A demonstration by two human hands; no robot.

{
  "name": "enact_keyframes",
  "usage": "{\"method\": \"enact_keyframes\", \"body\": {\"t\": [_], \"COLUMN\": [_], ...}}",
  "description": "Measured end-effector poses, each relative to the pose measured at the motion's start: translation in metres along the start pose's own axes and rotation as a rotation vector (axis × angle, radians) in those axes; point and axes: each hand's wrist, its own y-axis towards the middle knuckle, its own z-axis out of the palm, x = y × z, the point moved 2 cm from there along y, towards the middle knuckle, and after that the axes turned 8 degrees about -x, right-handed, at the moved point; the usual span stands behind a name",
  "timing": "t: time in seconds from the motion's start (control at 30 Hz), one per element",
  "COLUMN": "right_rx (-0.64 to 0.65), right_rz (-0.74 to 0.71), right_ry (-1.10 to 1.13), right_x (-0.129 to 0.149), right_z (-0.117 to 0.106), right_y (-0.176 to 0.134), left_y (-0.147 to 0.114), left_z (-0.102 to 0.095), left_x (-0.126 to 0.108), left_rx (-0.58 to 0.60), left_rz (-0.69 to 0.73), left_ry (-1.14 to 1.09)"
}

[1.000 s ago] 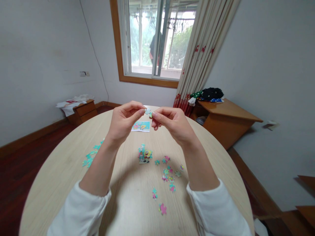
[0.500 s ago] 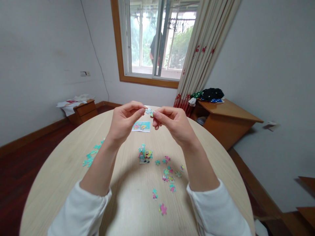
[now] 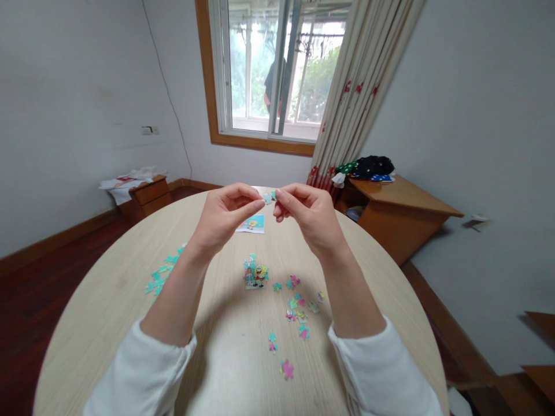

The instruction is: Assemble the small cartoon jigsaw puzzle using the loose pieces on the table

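Observation:
Raised above the far side of the round table [image 3: 243, 370], my left hand [image 3: 229, 216] and my right hand [image 3: 303, 214] face each other with fingertips pinched. Between them are small puzzle pieces [image 3: 267, 199], pale blue and turquoise; whether they are joined I cannot tell. A picture card [image 3: 255, 224] lies on the table below the hands, its left part covered by my left hand. Nearer to me sits a partly joined puzzle section [image 3: 255, 273] showing a yellow cartoon figure.
Several loose pieces [image 3: 299, 309] lie right of the joined section, and a pink piece [image 3: 287, 370] is nearer. Turquoise pieces [image 3: 161, 273] are at the left, partly behind my left forearm. Beyond the table stand a wooden desk [image 3: 399, 199] with cloths and a small cabinet [image 3: 150, 196].
Both hands have shifted slightly to the right with the pieces, which have turned a little between the fingertips. Pieces on the table have not moved.

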Motion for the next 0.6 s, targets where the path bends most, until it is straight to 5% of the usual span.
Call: {"method": "enact_keyframes", "body": {"t": [0.4, 0.6], "right_rx": [-0.002, 0.023], "right_rz": [-0.014, -0.027], "right_ry": [-0.009, -0.016], "right_x": [0.0006, 0.0014], "right_z": [-0.0003, 0.0015], "right_y": [-0.0001, 0.0005], "left_y": [-0.0018, -0.0031], "left_z": [0.0039, 0.0022], "left_x": [-0.0007, 0.0005], "left_rx": [0.251, 0.256], "left_rz": [-0.075, -0.113], "left_ry": [0.055, 0.025]}}
